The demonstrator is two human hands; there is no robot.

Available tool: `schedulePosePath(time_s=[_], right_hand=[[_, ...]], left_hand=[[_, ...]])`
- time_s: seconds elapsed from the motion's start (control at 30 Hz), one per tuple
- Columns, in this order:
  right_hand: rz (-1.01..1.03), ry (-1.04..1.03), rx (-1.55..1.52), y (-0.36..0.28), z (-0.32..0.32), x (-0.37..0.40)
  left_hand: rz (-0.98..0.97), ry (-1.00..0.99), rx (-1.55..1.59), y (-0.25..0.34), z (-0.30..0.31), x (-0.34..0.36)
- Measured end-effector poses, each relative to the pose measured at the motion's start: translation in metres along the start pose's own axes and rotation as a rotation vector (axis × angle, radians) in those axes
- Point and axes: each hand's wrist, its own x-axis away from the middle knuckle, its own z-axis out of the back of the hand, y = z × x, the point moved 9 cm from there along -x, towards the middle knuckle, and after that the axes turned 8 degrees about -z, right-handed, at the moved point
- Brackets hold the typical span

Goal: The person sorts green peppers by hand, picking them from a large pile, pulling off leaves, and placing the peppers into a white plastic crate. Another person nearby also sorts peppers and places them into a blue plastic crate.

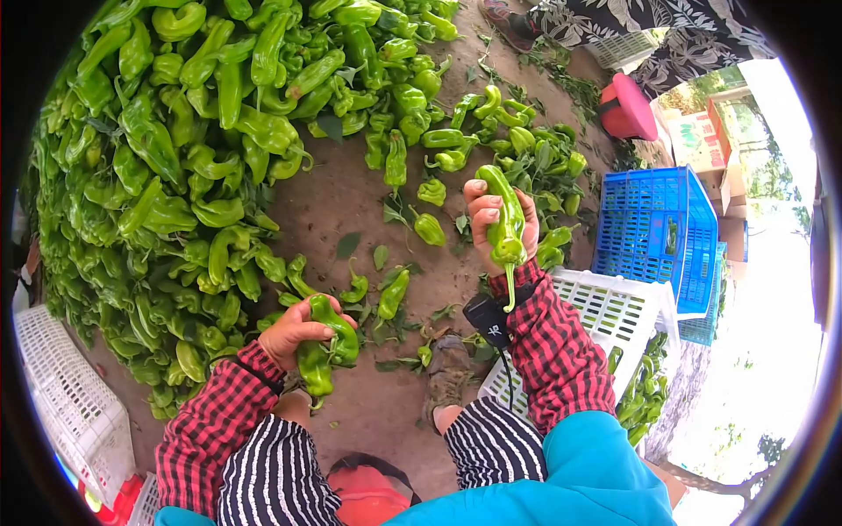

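My left hand (293, 335) is closed around green peppers (316, 366), apparently two, with a stem hanging below the fingers. Higher up and to the right, my right hand (481, 215) grips one long green pepper (504, 219), held upright with its stem pointing down toward the wrist. A large heap of green peppers (202, 167) covers the ground on the left and far side. Between my hands, a few loose peppers (394, 294) and leaves lie on the brown dirt floor (324, 210). A smaller pile of peppers and leaves (544, 153) sits behind my right hand.
A white crate (605, 307) with peppers beside my right arm stands near a blue crate (645, 223). Another white crate (70, 386) is at lower left. Farther back are a pink stool (627, 107), cardboard boxes (702, 145) and a person's patterned trousers (605, 22).
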Motion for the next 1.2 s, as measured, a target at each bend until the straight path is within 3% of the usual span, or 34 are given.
schedulePosePath(time_s=[0.07,0.13,0.17,0.2,0.27,0.3,0.37,0.4,0.47,0.5,0.53,0.57,0.6,0.63,0.67,0.73,0.8,0.83,0.87,0.9,0.93,0.97,1.0,1.07,1.13,1.2], right_hand=[[0.000,-0.008,-0.009,0.002,-0.002,0.002],[0.008,0.062,-0.044,0.004,0.003,0.005],[0.056,0.170,0.078,-0.002,0.010,0.008],[0.157,0.384,0.387,-0.013,0.017,0.016],[0.374,0.500,0.840,-0.025,-0.018,0.034],[0.424,0.445,1.035,-0.034,-0.052,0.041],[0.713,0.560,1.781,-0.067,-0.129,0.070],[0.824,0.616,2.007,-0.084,-0.162,0.089],[0.987,0.874,2.473,-0.133,-0.220,0.137],[1.181,0.975,2.803,-0.168,-0.250,0.168],[1.146,1.197,2.935,-0.210,-0.270,0.201],[1.002,1.450,3.265,-0.236,-0.282,0.228],[0.825,2.029,3.151,-0.297,-0.285,0.287],[0.795,2.607,2.594,-0.306,-0.297,0.318],[0.779,2.609,2.590,-0.305,-0.291,0.312],[0.643,2.311,2.979,-0.293,-0.262,0.256],[0.440,2.087,2.867,-0.273,-0.210,0.199],[0.421,1.815,2.842,-0.304,-0.168,0.185],[0.401,1.809,2.504,-0.295,-0.133,0.173],[0.370,1.781,2.539,-0.298,-0.097,0.164],[0.217,1.903,1.967,-0.287,-0.048,0.174],[0.055,1.846,1.929,-0.305,0.009,0.185],[-0.059,2.082,1.626,-0.269,0.033,0.195],[-0.338,1.939,1.871,-0.293,0.122,0.221],[-0.137,2.123,1.837,-0.252,0.128,0.230],[-0.154,2.126,1.946,-0.240,0.144,0.237]], left_hand=[[0.011,-0.001,0.010,-0.003,-0.002,0.001],[0.014,0.009,-0.002,-0.004,-0.001,0.004],[0.017,0.009,-0.016,-0.004,-0.003,0.002],[0.026,-0.025,-0.017,-0.006,-0.007,0.001],[0.039,0.009,-0.027,-0.013,-0.003,0.003],[0.055,0.008,-0.082,-0.017,-0.002,0.003],[0.079,0.008,-0.027,-0.030,0.007,-0.001],[0.109,0.042,0.025,-0.038,0.013,-0.002],[0.094,0.047,0.036,-0.036,0.013,-0.003],[0.133,0.021,0.045,-0.033,0.004,-0.001],[0.172,-0.009,0.052,-0.032,-0.005,0.001],[0.175,-0.010,0.043,-0.032,-0.006,0.000],[0.173,-0.005,0.039,-0.031,-0.004,-0.001],[0.177,-0.031,0.014,-0.030,-0.005,-0.002],[0.188,-0.058,-0.009,-0.032,-0.006,-0.002],[0.192,-0.057,-0.014,-0.034,-0.005,0.000],[0.183,0.063,0.017,-0.034,0.010,0.000],[0.171,0.057,0.052,-0.035,0.012,0.001],[0.177,0.058,0.051,-0.035,0.012,0.002],[0.158,0.005,0.089,-0.030,0.005,0.004],[0.138,-0.044,0.128,-0.026,0.000,0.006],[0.141,-0.035,0.129,-0.025,0.002,0.007],[0.169,-0.019,0.078,-0.026,0.006,0.008],[0.202,0.004,0.022,-0.026,0.011,0.010],[0.220,0.040,0.044,-0.026,0.012,0.010],[0.225,0.045,0.042,-0.025,0.012,0.009]])
